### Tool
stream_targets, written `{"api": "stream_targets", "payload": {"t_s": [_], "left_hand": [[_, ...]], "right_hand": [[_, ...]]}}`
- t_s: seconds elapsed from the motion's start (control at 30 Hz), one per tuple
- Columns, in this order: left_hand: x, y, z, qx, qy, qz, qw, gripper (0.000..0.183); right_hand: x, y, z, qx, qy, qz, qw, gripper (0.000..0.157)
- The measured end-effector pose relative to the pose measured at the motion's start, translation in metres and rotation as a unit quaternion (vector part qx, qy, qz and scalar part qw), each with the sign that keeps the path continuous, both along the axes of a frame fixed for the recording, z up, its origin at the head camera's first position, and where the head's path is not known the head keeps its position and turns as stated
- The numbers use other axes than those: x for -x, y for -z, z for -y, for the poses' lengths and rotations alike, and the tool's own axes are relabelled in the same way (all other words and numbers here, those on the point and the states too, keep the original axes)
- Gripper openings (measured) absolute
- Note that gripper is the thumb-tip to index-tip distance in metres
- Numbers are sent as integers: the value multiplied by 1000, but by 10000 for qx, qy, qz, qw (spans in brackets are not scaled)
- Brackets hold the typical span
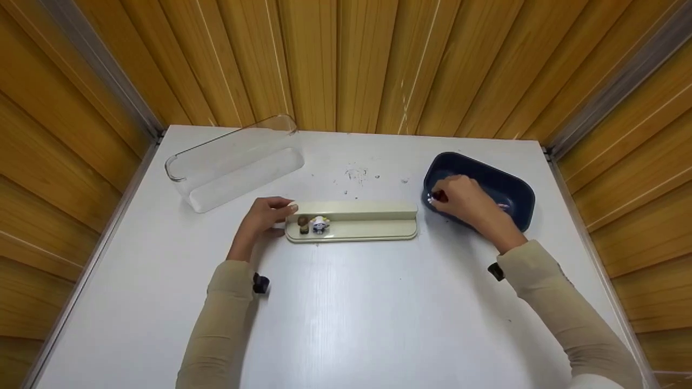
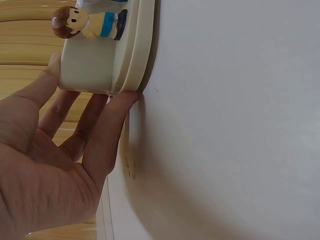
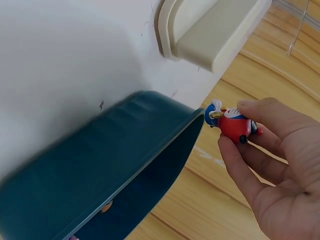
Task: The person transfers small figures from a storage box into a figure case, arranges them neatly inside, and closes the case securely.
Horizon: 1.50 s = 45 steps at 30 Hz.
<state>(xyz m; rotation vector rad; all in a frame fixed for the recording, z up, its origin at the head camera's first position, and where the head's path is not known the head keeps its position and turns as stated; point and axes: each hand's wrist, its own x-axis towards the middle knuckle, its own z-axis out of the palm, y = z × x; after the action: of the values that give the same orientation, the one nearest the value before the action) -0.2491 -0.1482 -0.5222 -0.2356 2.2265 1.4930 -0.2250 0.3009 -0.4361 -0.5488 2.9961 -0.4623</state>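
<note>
My left hand (image 1: 266,215) holds the left end of a cream display tray (image 1: 373,229), thumb at the top of its raised back and another fingertip low by the base. On the tray's left part stand a brown-haired figurine (image 2: 106,24) with blue shorts and a small white-and-blue figurine (image 1: 319,225). Over the near-left rim of a dark blue bin (image 1: 518,186), my right hand (image 1: 465,199) pinches a red-and-blue toy figurine (image 3: 234,124) between thumb and fingers. In the right wrist view the toy lies sideways, its white-and-blue end towards the bin's rim.
A clear, open plastic box (image 1: 243,170) stands at the back left. Small items lie inside the bin, among them an orange-brown piece (image 3: 106,206). Dark specks mark the white table (image 1: 346,313) behind the tray. Wood-patterned panels (image 1: 362,65) enclose the back and sides.
</note>
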Motion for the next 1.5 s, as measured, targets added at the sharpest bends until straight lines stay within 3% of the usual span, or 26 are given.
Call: {"api": "stream_targets", "payload": {"t_s": [0.3,0.53,0.7,0.97,1.5], "left_hand": [[-1,1,2,74,154,-255,9995,47],[0,-1,1,16,130,-99,9999,47],[0,-2,0,109,211,-231,9995,49],[-3,0,-1,-81,35,-147,9999,44],[-2,0,-1,12,94,-247,9997,42]], "right_hand": [[-6,-6,21,-359,-347,-75,9987,27],[-10,-7,34,-310,-656,-169,9972,26],[-14,-8,42,-243,-776,-106,9966,24],[-17,-8,52,-272,-1119,-91,9933,21],[-8,-6,73,-68,-1704,436,9844,24]]}}
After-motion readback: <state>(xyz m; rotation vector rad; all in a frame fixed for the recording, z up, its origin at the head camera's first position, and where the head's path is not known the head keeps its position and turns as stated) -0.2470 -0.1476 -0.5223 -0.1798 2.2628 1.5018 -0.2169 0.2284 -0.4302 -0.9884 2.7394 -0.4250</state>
